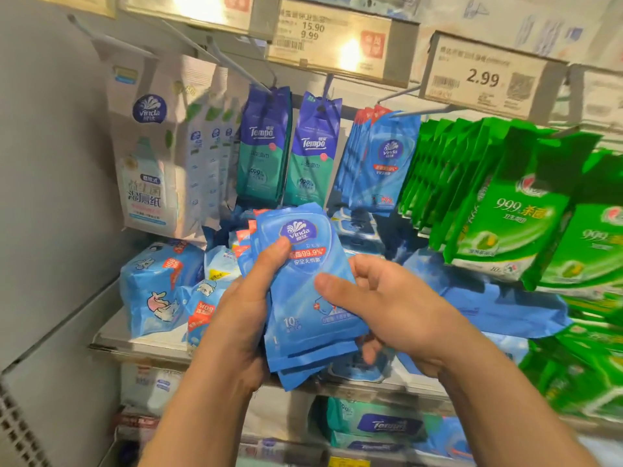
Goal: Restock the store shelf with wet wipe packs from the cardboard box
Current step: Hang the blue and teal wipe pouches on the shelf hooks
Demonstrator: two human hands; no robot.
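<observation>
Left hand has its grip clamped round a fanned stack of blue Vinda wet wipe packs at chest height; right hand pinches the front one. They look light, squishy and slick, so I'd grab near the top hang-hole for the matching peg behind.

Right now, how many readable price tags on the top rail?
2: white paper price tag showing 15.90 and 9.99 at top centre; white paper price tag showing 2.99 to its right. Others are glared or cut off.
</observation>
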